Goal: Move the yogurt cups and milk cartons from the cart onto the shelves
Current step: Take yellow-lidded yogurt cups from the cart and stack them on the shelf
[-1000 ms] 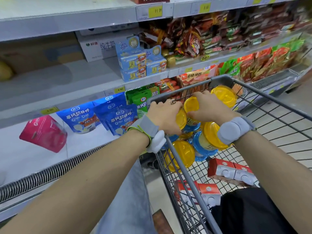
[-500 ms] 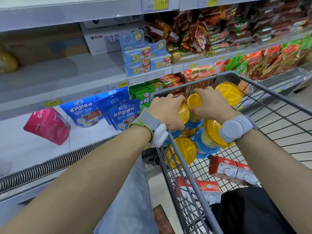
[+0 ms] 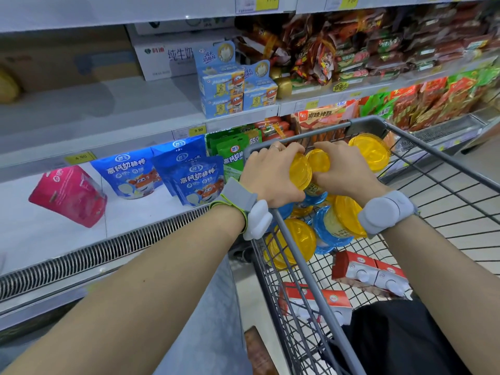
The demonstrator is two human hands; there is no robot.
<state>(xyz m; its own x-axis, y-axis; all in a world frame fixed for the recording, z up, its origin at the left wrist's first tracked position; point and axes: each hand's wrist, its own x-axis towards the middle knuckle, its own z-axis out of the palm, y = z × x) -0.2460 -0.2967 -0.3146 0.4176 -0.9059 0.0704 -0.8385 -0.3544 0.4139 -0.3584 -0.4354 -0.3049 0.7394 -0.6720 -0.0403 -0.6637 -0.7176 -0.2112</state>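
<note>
Inside the grey wire cart (image 3: 438, 158) lie several yogurt cups with yellow lids and blue bodies. My left hand (image 3: 266, 177) grips one yogurt cup (image 3: 299, 170) by its side, lid facing me. My right hand (image 3: 345, 171) holds a second yogurt cup (image 3: 318, 159) right beside it; the two cups touch above the pile. More cups (image 3: 292, 243) rest below and one (image 3: 369, 151) lies at the cart's far end. Red-and-white milk cartons (image 3: 370, 274) lie on the cart floor, with another pair (image 3: 315, 300) nearer me.
The chilled shelf (image 3: 54, 231) to the left holds a pink pack (image 3: 69, 196) and blue cheese-stick bags (image 3: 189, 180), with bare white room around them. The shelf above carries blue boxes (image 3: 235, 87) and a white milk case. Snack packets fill the right shelves.
Both hands have risen slightly with their cups, lifting them off the pile. The view has tilted down a little, so the shelves sit higher in frame.
</note>
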